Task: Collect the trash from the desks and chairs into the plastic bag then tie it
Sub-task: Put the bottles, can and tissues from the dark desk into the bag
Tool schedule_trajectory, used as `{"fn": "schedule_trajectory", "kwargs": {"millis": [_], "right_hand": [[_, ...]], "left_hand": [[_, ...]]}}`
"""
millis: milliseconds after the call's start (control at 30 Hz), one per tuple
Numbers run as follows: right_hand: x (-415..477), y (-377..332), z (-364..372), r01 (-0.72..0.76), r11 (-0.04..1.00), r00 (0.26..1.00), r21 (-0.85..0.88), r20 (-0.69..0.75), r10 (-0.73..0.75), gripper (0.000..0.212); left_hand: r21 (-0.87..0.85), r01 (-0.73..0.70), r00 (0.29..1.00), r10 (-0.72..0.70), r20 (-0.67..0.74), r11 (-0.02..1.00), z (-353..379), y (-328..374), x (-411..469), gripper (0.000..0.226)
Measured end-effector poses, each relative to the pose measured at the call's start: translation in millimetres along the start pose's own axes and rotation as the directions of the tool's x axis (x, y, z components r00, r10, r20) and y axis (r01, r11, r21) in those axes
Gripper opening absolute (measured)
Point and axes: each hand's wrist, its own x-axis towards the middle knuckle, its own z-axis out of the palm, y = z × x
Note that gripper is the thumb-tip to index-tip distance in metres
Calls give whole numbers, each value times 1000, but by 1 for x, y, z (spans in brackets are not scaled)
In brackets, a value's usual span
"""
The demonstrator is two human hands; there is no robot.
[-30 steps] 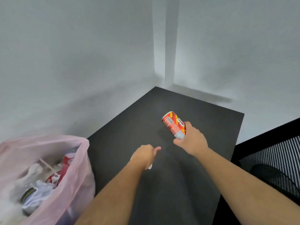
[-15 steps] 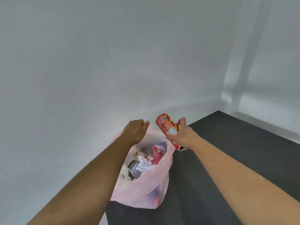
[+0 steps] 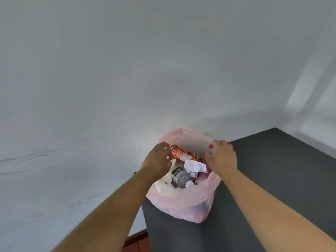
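A pink plastic bag (image 3: 183, 206) stands open on the corner of a black desk (image 3: 269, 179). Inside lie a red and yellow can (image 3: 183, 155) on its side, a crumpled white tissue (image 3: 195, 167) and a clear plastic bottle (image 3: 181, 177). My left hand (image 3: 157, 160) is at the bag's left rim, fingers curled beside the can's end. My right hand (image 3: 221, 157) pinches the bag's right rim. Whether the left hand grips the rim is not clear.
A white wall (image 3: 127, 79) rises right behind the bag and desk. A strip of brown wooden floor (image 3: 136, 242) shows below the desk's left edge. The desk surface stretches to the right of the bag.
The red can left my right hand and now lies inside the bag. My right hand moved onto the bag's right rim, my left to the left rim. The view turned further left.
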Motion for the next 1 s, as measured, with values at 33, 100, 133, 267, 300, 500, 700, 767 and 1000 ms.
{"fn": "schedule_trajectory", "kwargs": {"millis": [33,100,133,267,300,500,700,767,1000], "right_hand": [[-4,8,0,-51,998,998,-45,-29,50,35],[-12,23,1,-197,979,980,-55,-5,197,45],[-16,29,2,-271,962,961,-31,56,273,53],[-31,43,16,-407,895,857,182,417,304,64],[-35,43,20,-381,905,849,189,460,262,66],[-44,24,28,-460,844,847,275,421,324,76],[-50,6,34,-212,974,929,74,325,178,75],[-49,7,39,-204,979,880,4,439,181,54],[3,68,-26,-301,952,905,-56,298,304,26]], "left_hand": [[70,4,1000,-4,2,998,1,-3,-2,19],[245,1,1000,-9,29,970,3,-8,-6,22],[313,11,998,-28,50,950,6,-10,-8,24],[295,75,972,-136,193,953,14,-22,-15,39],[232,79,962,-136,239,969,15,-22,-16,42],[246,113,962,-168,214,963,21,-10,-15,55],[374,244,898,-354,261,895,12,-26,-16,49],[338,262,914,-345,212,904,10,-32,-14,63],[103,280,940,-294,172,954,-12,-12,23,87]]}}
